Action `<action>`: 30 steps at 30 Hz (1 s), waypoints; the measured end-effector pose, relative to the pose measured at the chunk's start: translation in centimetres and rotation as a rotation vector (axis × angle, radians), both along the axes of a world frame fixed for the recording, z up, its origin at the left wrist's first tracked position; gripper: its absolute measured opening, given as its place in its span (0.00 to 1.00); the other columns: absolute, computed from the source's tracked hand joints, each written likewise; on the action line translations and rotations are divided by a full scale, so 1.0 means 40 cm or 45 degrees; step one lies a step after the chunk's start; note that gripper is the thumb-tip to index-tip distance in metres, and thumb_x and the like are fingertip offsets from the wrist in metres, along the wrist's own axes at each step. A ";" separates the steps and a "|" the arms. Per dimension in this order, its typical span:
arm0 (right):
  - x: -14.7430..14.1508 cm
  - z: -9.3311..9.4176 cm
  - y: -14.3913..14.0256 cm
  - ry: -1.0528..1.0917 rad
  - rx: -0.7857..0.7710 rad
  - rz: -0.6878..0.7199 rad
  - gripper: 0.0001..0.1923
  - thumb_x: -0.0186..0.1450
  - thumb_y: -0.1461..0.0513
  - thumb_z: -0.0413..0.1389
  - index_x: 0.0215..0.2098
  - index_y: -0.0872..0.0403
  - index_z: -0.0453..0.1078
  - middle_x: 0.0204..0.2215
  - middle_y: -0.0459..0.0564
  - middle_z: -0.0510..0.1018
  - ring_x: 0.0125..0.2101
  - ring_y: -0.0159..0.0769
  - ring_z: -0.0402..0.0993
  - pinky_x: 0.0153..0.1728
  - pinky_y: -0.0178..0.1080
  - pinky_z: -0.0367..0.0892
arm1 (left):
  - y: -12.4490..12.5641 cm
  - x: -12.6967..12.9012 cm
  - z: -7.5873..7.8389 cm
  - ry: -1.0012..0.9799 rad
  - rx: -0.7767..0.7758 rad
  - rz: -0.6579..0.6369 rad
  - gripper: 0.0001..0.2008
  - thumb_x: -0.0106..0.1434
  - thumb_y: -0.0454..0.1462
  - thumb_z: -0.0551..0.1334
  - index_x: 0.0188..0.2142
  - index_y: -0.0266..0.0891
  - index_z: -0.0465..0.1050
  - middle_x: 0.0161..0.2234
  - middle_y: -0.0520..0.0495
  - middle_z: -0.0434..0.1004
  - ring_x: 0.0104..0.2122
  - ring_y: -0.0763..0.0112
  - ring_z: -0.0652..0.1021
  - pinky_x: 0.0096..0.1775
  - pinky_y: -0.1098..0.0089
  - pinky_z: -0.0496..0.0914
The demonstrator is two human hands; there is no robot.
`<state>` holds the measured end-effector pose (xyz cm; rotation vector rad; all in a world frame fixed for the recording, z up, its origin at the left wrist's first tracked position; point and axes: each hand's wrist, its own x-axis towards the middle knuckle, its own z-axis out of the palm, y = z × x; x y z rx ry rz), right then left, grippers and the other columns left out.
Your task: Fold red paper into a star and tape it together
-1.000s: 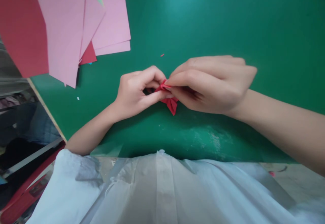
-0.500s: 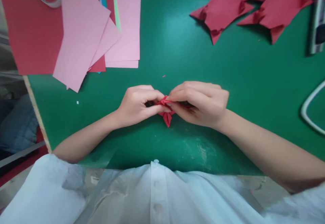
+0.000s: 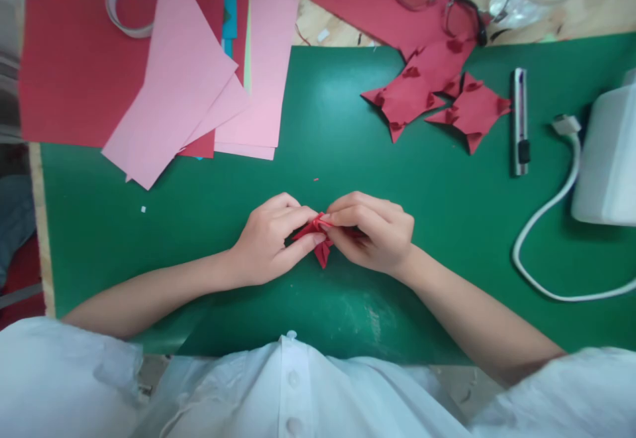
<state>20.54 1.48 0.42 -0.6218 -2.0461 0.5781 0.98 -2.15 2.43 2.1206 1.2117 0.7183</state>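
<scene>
Currently, folded red paper [image 3: 323, 256] sits between both hands, over the green table [image 3: 427, 193] near its front edge. Left hand [image 3: 273, 239] pinched on its left side; right hand [image 3: 370, 229] pinched at the upper fold. Best, probably: left grip light but firm, right fingertips working slowly, sparing the thin points.

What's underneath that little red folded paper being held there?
Around the lower tip of the red paper, the green mat shows. What lies directly beneath is covered by the paper, the left hand and the right hand.
</scene>
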 end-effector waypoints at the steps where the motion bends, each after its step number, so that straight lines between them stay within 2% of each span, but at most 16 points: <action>1: -0.001 0.001 0.002 0.002 -0.017 0.007 0.10 0.64 0.71 0.62 0.36 0.53 0.67 0.28 0.47 0.79 0.28 0.27 0.76 0.28 0.29 0.71 | -0.001 -0.001 0.000 -0.002 0.012 -0.004 0.09 0.71 0.38 0.59 0.38 0.36 0.76 0.31 0.50 0.79 0.34 0.74 0.75 0.38 0.74 0.71; 5: -0.003 0.007 0.009 -0.006 -0.100 0.039 0.07 0.65 0.71 0.60 0.37 0.54 0.69 0.29 0.49 0.80 0.30 0.28 0.78 0.31 0.30 0.74 | 0.000 -0.006 -0.001 -0.082 0.028 0.007 0.07 0.70 0.35 0.59 0.37 0.37 0.76 0.30 0.51 0.77 0.33 0.75 0.75 0.37 0.76 0.71; 12: -0.003 0.018 0.012 -0.024 -0.219 0.083 0.06 0.65 0.71 0.61 0.37 0.55 0.71 0.31 0.52 0.83 0.33 0.30 0.81 0.33 0.30 0.76 | -0.001 -0.011 -0.007 -0.140 -0.011 0.072 0.09 0.70 0.37 0.61 0.36 0.37 0.79 0.30 0.50 0.78 0.32 0.76 0.77 0.36 0.77 0.72; 18: -0.012 0.024 0.003 -0.046 -0.203 0.002 0.07 0.64 0.69 0.64 0.34 0.54 0.70 0.31 0.52 0.83 0.31 0.31 0.81 0.30 0.32 0.77 | 0.001 -0.014 -0.012 -0.158 -0.024 0.098 0.08 0.68 0.38 0.64 0.36 0.37 0.80 0.30 0.50 0.79 0.32 0.77 0.79 0.35 0.77 0.72; 24: -0.023 0.027 -0.013 -0.059 -0.222 -0.072 0.08 0.62 0.72 0.62 0.33 0.55 0.70 0.28 0.51 0.82 0.29 0.31 0.81 0.29 0.31 0.76 | 0.003 -0.012 -0.012 -0.171 -0.074 0.120 0.06 0.65 0.37 0.67 0.31 0.37 0.79 0.28 0.52 0.77 0.30 0.77 0.78 0.34 0.78 0.71; 30: -0.024 0.021 -0.015 -0.017 -0.314 -0.052 0.08 0.61 0.73 0.63 0.33 0.56 0.71 0.27 0.51 0.82 0.29 0.31 0.80 0.30 0.31 0.76 | 0.005 -0.011 -0.008 -0.179 -0.087 0.110 0.09 0.64 0.34 0.65 0.27 0.35 0.76 0.26 0.52 0.75 0.30 0.78 0.76 0.34 0.79 0.70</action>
